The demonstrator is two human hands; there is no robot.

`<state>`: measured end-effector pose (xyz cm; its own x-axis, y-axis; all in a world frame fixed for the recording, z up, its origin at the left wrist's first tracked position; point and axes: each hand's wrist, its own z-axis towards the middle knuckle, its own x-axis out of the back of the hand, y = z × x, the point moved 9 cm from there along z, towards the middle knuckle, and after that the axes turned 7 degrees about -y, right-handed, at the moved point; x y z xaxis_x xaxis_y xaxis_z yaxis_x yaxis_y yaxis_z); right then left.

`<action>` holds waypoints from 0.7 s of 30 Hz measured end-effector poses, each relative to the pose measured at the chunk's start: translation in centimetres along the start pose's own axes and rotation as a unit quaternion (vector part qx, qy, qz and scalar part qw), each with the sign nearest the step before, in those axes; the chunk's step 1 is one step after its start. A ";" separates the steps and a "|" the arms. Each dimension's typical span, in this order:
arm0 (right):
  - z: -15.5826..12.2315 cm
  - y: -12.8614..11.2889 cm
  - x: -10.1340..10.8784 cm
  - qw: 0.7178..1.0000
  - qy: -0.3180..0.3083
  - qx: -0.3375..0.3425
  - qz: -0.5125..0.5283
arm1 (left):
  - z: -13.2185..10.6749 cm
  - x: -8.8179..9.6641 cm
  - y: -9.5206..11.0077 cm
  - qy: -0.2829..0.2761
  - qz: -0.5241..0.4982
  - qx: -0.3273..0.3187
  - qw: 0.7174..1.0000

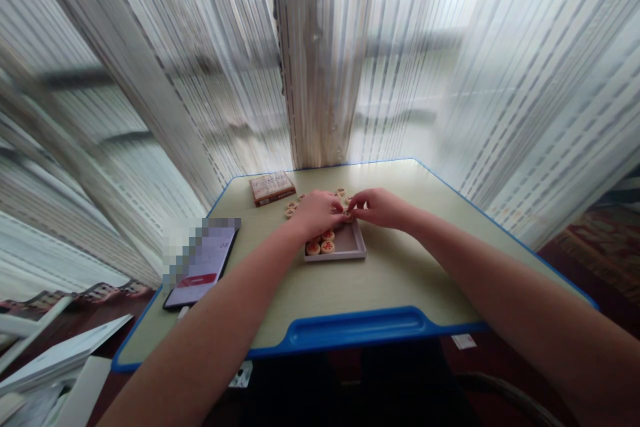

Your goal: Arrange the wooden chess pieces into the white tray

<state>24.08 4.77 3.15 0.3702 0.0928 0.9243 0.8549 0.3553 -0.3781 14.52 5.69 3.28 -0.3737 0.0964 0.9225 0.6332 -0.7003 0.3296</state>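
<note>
An open shallow box tray (pixel 361 240) lies in the middle of the table, with several round xiangqi pieces (pixel 327 247) marked in red at its left side. Over its far end, my left hand (pixel 317 210) and my right hand (pixel 380 208) meet with bent fingers. Between their fingertips is a pale xiangqi piece (pixel 347 216), gripped from both sides. My left hand covers part of the tray and some of the pieces. Beyond and left of the hands, more loose pieces (pixel 291 209) lie on the table.
A printed cardboard box (pixel 273 188) stands at the far left of the table (pixel 400 280). Along the left edge lies a tablet or large phone (pixel 200 280), partly blurred out. The table has a blue rim and a blue front groove (pixel 357 327). Striped curtains (pixel 320 80) hang behind.
</note>
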 end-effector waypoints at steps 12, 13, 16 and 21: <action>-0.1 0.1 0.2 1.000 0.007 0.001 -0.015 | -0.2 0.2 0.7 0.011 0.039 0.006 0.999; -0.1 0.2 0.3 1.000 0.007 -0.003 -0.014 | -0.2 0.2 0.7 0.011 0.040 0.008 0.999; 0.0 0.7 0.4 0.999 0.018 -0.027 -0.019 | -0.2 0.1 0.6 0.005 0.045 0.012 0.999; 0.4 1.4 0.9 0.994 0.098 -0.016 -0.040 | -0.2 0.1 0.7 -0.003 0.060 0.016 0.998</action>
<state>25.45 5.72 3.47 0.3614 -0.1180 0.9249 0.8946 0.3235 -0.3082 14.79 5.08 3.51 -0.2907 0.0173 0.9567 0.6938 -0.6847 0.2232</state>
